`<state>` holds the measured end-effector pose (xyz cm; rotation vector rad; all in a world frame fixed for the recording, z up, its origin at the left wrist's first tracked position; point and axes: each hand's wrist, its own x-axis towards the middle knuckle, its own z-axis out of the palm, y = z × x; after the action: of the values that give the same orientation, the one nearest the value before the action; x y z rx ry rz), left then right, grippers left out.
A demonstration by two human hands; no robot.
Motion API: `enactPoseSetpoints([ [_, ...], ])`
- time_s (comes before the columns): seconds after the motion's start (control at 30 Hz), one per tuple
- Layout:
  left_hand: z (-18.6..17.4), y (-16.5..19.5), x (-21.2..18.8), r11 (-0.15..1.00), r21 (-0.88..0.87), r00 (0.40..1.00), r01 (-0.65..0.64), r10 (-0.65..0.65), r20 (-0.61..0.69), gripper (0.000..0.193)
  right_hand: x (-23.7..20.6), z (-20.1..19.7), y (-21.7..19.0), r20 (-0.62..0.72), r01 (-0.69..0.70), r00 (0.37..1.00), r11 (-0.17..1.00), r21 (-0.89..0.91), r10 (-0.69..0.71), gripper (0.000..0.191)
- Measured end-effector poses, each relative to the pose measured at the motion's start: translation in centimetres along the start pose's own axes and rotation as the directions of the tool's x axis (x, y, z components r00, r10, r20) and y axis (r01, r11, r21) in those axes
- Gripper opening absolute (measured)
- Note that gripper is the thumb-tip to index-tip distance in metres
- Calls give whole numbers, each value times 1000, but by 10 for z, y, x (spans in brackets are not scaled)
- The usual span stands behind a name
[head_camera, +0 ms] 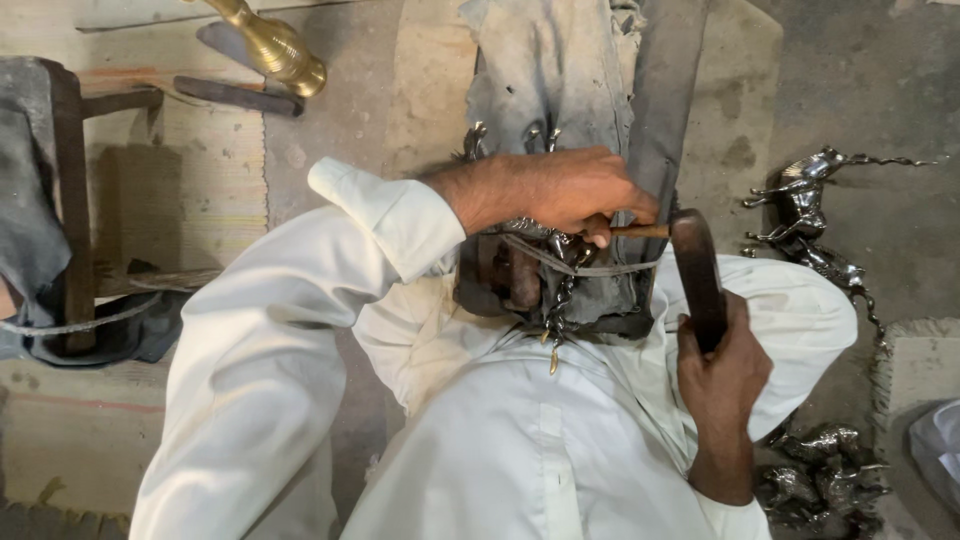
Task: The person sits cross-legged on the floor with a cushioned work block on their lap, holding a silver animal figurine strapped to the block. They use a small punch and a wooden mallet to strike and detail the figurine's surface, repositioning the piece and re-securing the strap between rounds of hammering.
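Metal figurine (550, 255) sits centre frame, clamped on the dark block (640, 150) over my lap, bound there by a thin strap (610, 268); only its spiky silvery legs and edges show, the rest is under my left hand. Going left to right: far left there's a wooden stool (70, 200) draped with grey cloth and a cord, well apart from the work. Far upper left a brass vase (275, 45) lies on the floor beside a dark flat tool (235, 95), both untouched. Left hand (560, 190) is closed down over the figurine, fingers curled, and appears to pinch the wooden shaft (640, 231) of a tool between thumb and fingertips. Right hand (720, 365) is wrapped fully shut around a dark curved handle (700, 275), which meets that shaft just right of the figurine. Judging from this, work on the piece is mid-way: it's fixed and the tool is engaged, but I can't tell how much surface is done, the contact spot is hidden. Right side: a finished-looking silvery horse figure (805, 205) lies on the floor, and more dark silvery figures (815, 480) are heaped near right by my elbow. In the way: my left hand blocks the view, and the near heap crowds the right elbow.
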<state>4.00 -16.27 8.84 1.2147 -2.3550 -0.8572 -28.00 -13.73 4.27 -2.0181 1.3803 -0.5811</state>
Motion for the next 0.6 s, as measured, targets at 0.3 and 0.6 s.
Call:
enactPoseSetpoints([
  [0.3, 1, -3, 1, 999, 5, 999, -37, 37, 3, 43, -3, 1, 12, -68, 40, 997, 992, 121, -32, 39],
  [0.6, -1, -1, -7, 985, -169, 998, -40, 33, -47, 50, 3, -9, 2, 154, -168, 968, 968, -188, 198, 45],
])
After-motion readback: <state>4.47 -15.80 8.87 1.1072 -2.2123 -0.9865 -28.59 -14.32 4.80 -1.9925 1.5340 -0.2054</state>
